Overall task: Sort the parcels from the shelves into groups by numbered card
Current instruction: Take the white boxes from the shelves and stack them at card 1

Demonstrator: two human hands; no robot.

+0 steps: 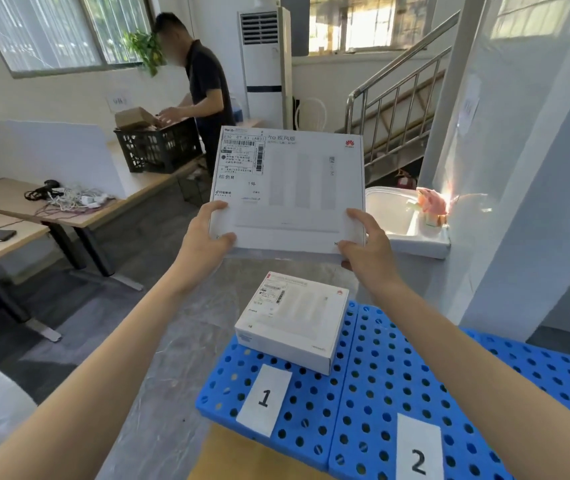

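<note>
Both hands, left hand and right hand, grip near edge of white parcel, held flat-face up, directly above smaller parcel beside card 1 (card 2 further right), so drop is straight down.

You have bright daylight from the windows at upper left and above the stairs, whose panes blow out to white. A hot patch of glare on the pillar at right washes out what stands beside it, and the box you hold looks pale, its small print soft. Your wide lens bows the walls and desk edges toward the frame borders, and shadows are faint
</note>
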